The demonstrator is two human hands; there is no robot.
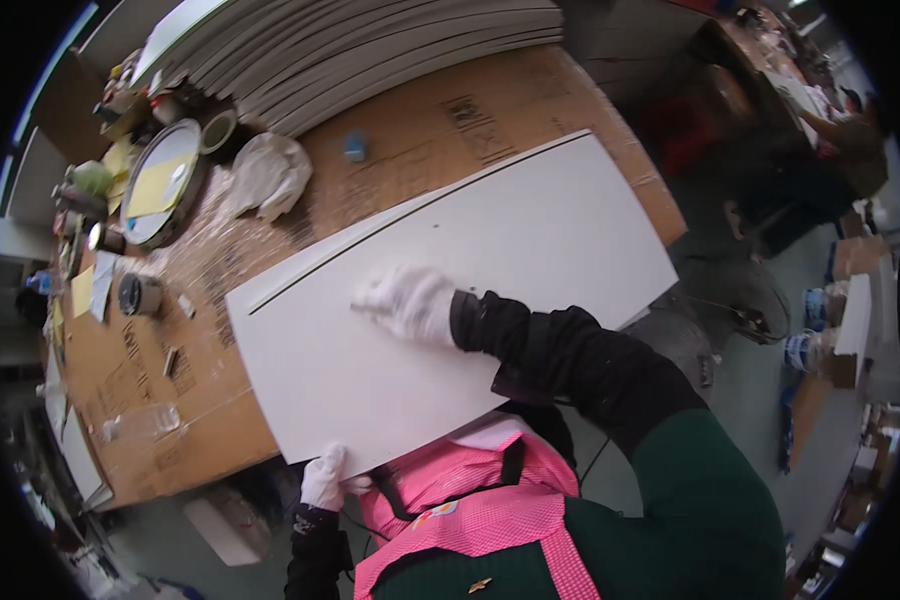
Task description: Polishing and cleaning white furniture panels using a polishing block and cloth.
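Panel (395,370) overhangs tabletop's (225,430) near edge; left hand (325,478) grips near its near-left corner. Right hand (410,304) blurred, closure unclear. Loosened grip might let panel tip.

No wording or numbers could be read with any certainty. Dark print (462,113) stood on the brown cardboard (530,90), in blocks at the upper middle of the frame and again at the left and lower left, partly faint and skewed. A small coloured emblem (435,515) sat on the pink apron (515,520) at the lower middle. Little pale marks (303,522) showed on the black cuff (315,555) left of it, and blurred pale markings on the blue tubs (798,352) at the far right, too small to tell
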